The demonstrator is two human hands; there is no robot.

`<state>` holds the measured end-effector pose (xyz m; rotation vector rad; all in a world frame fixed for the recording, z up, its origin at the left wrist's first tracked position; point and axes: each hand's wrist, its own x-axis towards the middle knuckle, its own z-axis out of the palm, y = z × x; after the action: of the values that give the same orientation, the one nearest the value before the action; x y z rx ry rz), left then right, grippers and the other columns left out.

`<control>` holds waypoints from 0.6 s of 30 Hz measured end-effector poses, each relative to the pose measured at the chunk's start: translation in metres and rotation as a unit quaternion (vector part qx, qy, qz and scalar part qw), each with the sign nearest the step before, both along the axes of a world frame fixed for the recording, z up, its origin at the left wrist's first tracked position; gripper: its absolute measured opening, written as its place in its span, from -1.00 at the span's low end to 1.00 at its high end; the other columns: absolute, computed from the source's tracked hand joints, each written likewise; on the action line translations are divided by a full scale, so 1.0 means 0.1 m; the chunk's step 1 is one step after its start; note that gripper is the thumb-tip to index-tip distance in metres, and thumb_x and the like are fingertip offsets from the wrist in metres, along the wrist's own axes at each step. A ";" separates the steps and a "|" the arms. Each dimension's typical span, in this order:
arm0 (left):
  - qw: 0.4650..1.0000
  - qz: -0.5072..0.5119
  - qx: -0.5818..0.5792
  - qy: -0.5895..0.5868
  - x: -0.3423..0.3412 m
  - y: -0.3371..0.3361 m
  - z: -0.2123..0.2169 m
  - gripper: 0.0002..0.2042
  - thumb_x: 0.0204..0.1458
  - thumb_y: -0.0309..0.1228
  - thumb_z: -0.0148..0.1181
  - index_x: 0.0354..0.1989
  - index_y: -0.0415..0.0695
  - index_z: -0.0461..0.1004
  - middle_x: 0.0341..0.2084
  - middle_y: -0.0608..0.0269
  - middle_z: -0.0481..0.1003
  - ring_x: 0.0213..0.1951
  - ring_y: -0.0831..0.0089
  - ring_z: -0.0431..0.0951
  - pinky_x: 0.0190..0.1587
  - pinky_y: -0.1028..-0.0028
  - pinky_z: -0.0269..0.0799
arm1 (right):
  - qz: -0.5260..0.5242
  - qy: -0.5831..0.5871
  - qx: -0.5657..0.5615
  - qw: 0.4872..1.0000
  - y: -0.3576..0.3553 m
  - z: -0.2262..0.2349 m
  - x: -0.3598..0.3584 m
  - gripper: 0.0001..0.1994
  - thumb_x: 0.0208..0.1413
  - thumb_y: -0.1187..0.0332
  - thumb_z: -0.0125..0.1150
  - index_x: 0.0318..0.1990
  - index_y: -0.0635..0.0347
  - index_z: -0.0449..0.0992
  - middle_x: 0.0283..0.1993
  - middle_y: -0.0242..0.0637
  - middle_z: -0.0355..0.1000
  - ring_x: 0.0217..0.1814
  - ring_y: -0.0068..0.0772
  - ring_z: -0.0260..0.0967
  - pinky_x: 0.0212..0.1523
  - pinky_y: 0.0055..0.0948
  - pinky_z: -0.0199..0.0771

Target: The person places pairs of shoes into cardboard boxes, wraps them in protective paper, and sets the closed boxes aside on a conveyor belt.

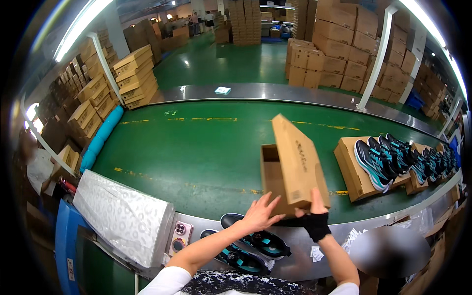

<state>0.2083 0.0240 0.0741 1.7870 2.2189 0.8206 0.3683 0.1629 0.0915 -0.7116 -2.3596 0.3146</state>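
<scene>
A brown cardboard shoebox [273,177] stands on the green conveyor belt in front of me, its dark inside partly showing. Its lid [299,160] is tilted up at the right side of the box. My right hand [315,220], in a black fingerless glove, grips the lid's near lower corner. With its fingers spread, my left hand [263,214] is at the box's near edge; whether it touches the cardboard I cannot tell. Below my left forearm, a pair of black and teal sneakers, one shoe [263,242] beside the other [241,259], lies on the metal ledge.
More black and teal sneakers [376,164] sit on shoeboxes [349,174] to the right. Left are a phone [180,238], a stack of patterned white paper [125,211] and a teal roll [102,137]. White slips [317,254] lie near my right wrist. Carton stacks [339,46] stand behind.
</scene>
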 end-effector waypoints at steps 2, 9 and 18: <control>0.997 -0.007 -0.045 0.057 -0.02 -0.08 -0.11 -0.49 -0.04 -0.01 -0.01 0.00 -0.12 0.32 0.03 -0.13 0.17 0.12 0.07 0.11 0.01 -0.01 0.06 | -0.020 0.179 -0.084 0.980 0.01 0.15 0.10 -0.45 -0.18 0.29 0.20 0.02 0.25 0.21 -0.12 -0.04 0.35 -0.42 -0.17 0.41 -0.41 -0.29 0.43; 0.957 -0.111 -0.165 0.209 -0.30 -0.15 -0.36 -0.60 -0.07 0.00 0.00 -0.36 -0.09 0.54 -0.06 0.14 0.31 0.14 0.25 0.09 -0.01 -0.21 -0.02 | -0.398 0.429 -0.415 0.697 0.59 -0.02 1.14 -0.58 0.02 0.17 0.12 -0.05 0.26 0.26 -0.34 -0.30 0.30 -0.32 -0.50 0.24 -0.29 -0.54 0.26; 0.962 -0.098 -0.158 0.203 -0.73 -0.37 -0.17 -0.67 -0.08 -0.12 0.08 -0.27 -0.12 0.48 -0.06 0.03 0.29 0.13 0.11 0.10 0.01 -0.10 0.08 | -0.077 0.224 -0.053 0.970 0.31 0.04 -0.10 -0.49 -0.14 0.24 0.17 0.01 0.19 0.23 -0.04 -0.16 0.16 -0.02 -0.22 0.10 -0.01 -0.25 0.11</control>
<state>0.1352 -0.0131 0.0574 2.1004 2.1838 0.0520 0.3585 0.1939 0.0958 -0.7775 -1.8602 0.4810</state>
